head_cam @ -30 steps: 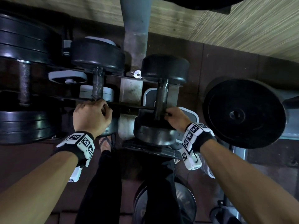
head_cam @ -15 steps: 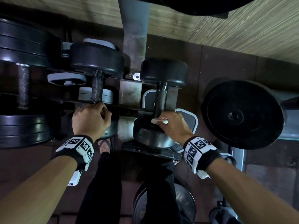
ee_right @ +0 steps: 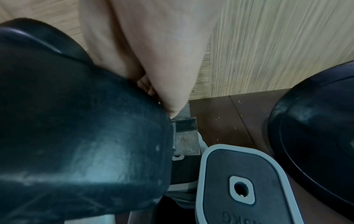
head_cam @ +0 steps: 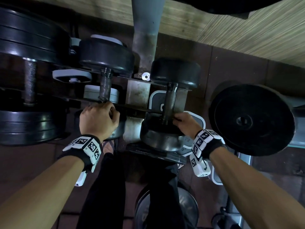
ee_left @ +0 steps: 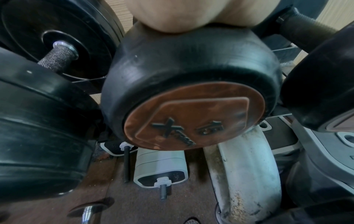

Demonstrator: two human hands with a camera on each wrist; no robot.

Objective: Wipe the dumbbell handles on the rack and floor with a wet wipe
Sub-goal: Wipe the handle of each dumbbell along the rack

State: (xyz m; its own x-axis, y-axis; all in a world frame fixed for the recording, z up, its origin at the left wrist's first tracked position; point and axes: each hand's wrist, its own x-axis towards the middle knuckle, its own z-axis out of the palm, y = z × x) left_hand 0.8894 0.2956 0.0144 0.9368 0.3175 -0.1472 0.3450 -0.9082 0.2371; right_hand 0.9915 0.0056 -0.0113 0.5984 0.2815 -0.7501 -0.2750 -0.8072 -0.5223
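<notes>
Two black dumbbells lie across the rack [head_cam: 138,93]. My left hand [head_cam: 99,120] is curled round the near end of the left dumbbell's rusty handle [head_cam: 105,86]; in the left wrist view my palm [ee_left: 191,13] sits above that dumbbell's near head [ee_left: 191,75], which hides the fingers. My right hand [head_cam: 185,123] reaches from the right to the near end of the right dumbbell's handle [head_cam: 170,100], just above its near head [head_cam: 161,138], fingers curled there. The wet wipe is hidden under those fingers. The right wrist view shows my palm [ee_right: 153,53] against that head [ee_right: 76,136].
A heavy plate-loaded dumbbell [head_cam: 29,80] lies at the left, a large black weight plate [head_cam: 250,119] at the right. Grey-rimmed plates [ee_right: 245,189] and a white adjustable dumbbell [ee_left: 161,166] lie on the floor under the rack. My black-trousered legs [head_cam: 102,187] stand close below.
My right hand has swung from lying over the handle's near end to its right side; the white wipe that showed in its fingers is hidden now. The left hand has stayed put.
</notes>
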